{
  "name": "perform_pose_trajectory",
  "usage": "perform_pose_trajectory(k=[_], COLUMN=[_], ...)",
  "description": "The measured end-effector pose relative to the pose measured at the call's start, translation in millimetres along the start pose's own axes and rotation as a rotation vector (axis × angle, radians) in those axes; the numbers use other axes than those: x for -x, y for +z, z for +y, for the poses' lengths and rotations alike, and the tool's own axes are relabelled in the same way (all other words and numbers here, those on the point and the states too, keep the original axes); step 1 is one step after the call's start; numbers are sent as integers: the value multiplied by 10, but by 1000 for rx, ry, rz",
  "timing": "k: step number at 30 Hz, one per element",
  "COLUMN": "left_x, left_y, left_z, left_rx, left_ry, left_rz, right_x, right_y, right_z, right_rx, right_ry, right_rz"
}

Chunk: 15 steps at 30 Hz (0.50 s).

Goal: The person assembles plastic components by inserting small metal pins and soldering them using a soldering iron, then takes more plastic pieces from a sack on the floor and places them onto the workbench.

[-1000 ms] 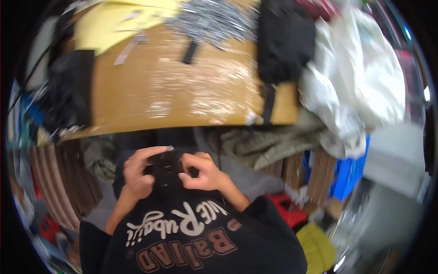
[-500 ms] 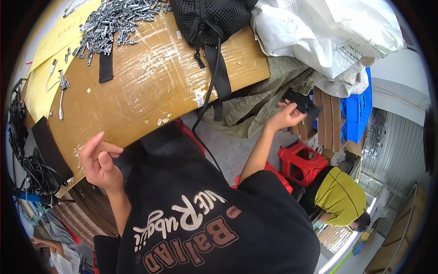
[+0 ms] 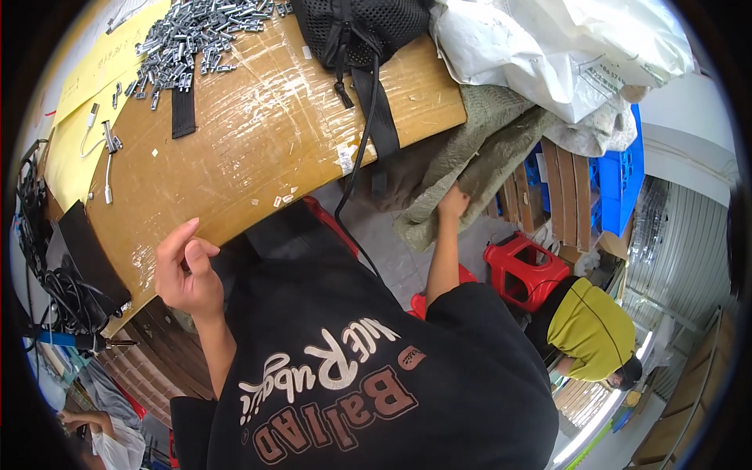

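My left hand [image 3: 189, 272] hovers at the near edge of the table [image 3: 258, 149], its fingers loosely bent and apart, with nothing in it. Off the table's right end, my right hand [image 3: 453, 205] reaches into a grey-green woven sack [image 3: 500, 129]. The cloth covers its fingers, so whether they hold anything is hidden. On the table's far left lies a heap of small metal connector pieces [image 3: 196, 39]. A short white cable [image 3: 107, 186] with a metal plug rests nearer on the left.
A black mesh bag [image 3: 360, 31] with hanging straps stands on the table, beside a white plastic sack [image 3: 540, 55]. Red stools [image 3: 529, 270], stacked cardboard [image 3: 560, 188] and a blue crate [image 3: 619, 184] stand right. Black cables [image 3: 66, 290] hang left. A person in yellow-green [image 3: 591, 329] is behind.
My right hand has moved left and into the woven sack; the flat black piece it held is out of sight. My left hand has shifted slightly right, its fingers bent a little more.
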<state>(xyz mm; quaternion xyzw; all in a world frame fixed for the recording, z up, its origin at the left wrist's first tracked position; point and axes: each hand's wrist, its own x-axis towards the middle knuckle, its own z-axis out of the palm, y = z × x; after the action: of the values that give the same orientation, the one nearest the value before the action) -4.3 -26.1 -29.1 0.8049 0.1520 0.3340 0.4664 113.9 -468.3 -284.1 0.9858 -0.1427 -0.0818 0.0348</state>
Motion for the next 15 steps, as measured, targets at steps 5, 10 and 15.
perform_pose_trajectory(k=[5, 10, 15], left_x=[20, 38, 5], left_y=[-18, -111, -105], left_z=[-36, -17, 63], left_rx=[-55, -133, 68], left_ry=[29, 132, 28], left_rz=[-40, -38, -101], right_x=[82, 296, 574], right_y=[358, -745, -2509], right_z=[2, -491, -873], right_rx=[-438, -916, -1364], right_ry=[133, -27, -157], right_rz=[-85, 117, 137])
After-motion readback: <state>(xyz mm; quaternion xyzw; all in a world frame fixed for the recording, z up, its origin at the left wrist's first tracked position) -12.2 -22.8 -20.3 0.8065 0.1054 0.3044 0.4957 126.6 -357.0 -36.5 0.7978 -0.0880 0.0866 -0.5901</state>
